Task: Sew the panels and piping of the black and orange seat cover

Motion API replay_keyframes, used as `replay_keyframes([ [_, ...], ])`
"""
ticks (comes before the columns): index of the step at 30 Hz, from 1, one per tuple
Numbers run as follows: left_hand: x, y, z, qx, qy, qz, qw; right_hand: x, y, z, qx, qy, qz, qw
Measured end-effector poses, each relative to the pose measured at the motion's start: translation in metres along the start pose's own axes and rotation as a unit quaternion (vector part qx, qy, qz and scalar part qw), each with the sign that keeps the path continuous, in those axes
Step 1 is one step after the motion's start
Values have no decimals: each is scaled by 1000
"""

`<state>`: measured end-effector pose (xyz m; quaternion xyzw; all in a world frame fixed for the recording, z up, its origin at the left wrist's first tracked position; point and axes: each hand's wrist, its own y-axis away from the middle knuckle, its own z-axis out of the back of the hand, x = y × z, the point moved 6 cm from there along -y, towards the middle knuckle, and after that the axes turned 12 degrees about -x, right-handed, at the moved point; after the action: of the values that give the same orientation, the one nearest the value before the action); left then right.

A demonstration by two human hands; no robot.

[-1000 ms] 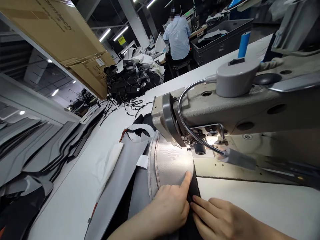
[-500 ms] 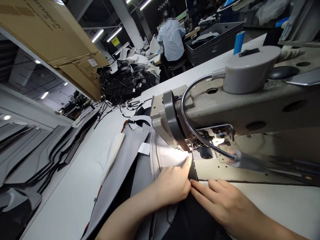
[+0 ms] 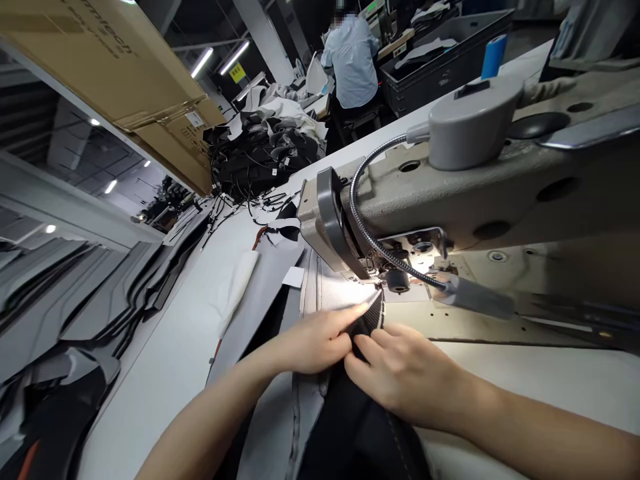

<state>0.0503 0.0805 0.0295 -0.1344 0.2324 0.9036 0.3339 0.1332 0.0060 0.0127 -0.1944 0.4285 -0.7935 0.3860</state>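
Observation:
A light grey and black fabric piece (image 3: pixel 327 290) lies under the lit needle area of a sewing machine (image 3: pixel 415 193). My left hand (image 3: pixel 320 337) rests on it just in front of the presser foot, index finger stretched toward the needle and the other fingers curled at the fabric edge. Close on its right, my right hand (image 3: pixel 400 367) has its fingers curled, pinching the black fabric (image 3: pixel 360 427) near the seam. The needle tip itself is hard to make out. A small white label (image 3: pixel 293 277) sticks out at the left side of the piece.
Grey panels (image 3: pixel 110 293) are stacked at the left. Wires and dark fabric heaps (image 3: pixel 265 153) lie beyond the machine, beside a cardboard box (image 3: pixel 165 133). A co-worker (image 3: pixel 353 60) sits at the back near a grey crate (image 3: pixel 440 70). A blue thread cone (image 3: pixel 494 57) stands behind the machine.
My right hand has gone from stretched fingers to a curled grip on the black fabric. My left hand has drawn back from the needle, and the dark edge beside it is lifted. The view has shifted.

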Motion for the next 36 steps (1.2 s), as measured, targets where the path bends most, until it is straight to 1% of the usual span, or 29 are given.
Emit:
replay_keyframes([
  [1,-3,-1,1,2,4,-2,1000,-2,0,-2,10,-2,-21,1000],
  [2,-5,-2,-3,8,-8,7,1000,-2,5,-3,22,-1,-25,999],
  [4,-6,-1,-20,25,-78,43,996,1,22,-2,26,8,11,1000],
  [6,-7,2,-42,34,-176,75,981,3,42,0,18,21,42,999],
  [8,-9,4,-60,26,-237,84,968,2,54,2,13,27,43,999],
  [10,-10,5,-69,9,-243,85,966,-1,57,3,11,25,28,999],
  [11,-10,4,-70,5,-233,84,969,-2,56,3,8,23,22,999],
  [13,-7,1,-67,4,-209,74,975,-4,54,2,9,23,14,1000],
  [16,-2,-8,-54,8,-183,60,981,-9,55,-4,20,29,-1,999],
  [19,2,-19,-44,8,-176,60,983,-17,58,-10,33,39,-27,998],
  [24,3,-30,-36,-18,-167,50,985,-33,53,-10,30,52,-80,995],
  [27,4,-35,-35,-22,-172,48,984,-38,50,-12,34,53,-104,993],
  [29,5,-40,-35,-38,-176,46,983,-41,51,-17,42,63,-117,990],
  [31,4,-44,-36,-64,-184,41,980,-45,53,-22,66,79,-127,987],
  [33,0,-43,-40,-80,-209,35,974,-50,56,-21,86,86,-128,984],
  [34,-2,-41,-43,-78,-230,37,969,-52,57,-18,94,73,-123,985],
  [36,-5,-31,-48,-56,-283,59,956,-50,60,-9,114,-5,-99,989],
])
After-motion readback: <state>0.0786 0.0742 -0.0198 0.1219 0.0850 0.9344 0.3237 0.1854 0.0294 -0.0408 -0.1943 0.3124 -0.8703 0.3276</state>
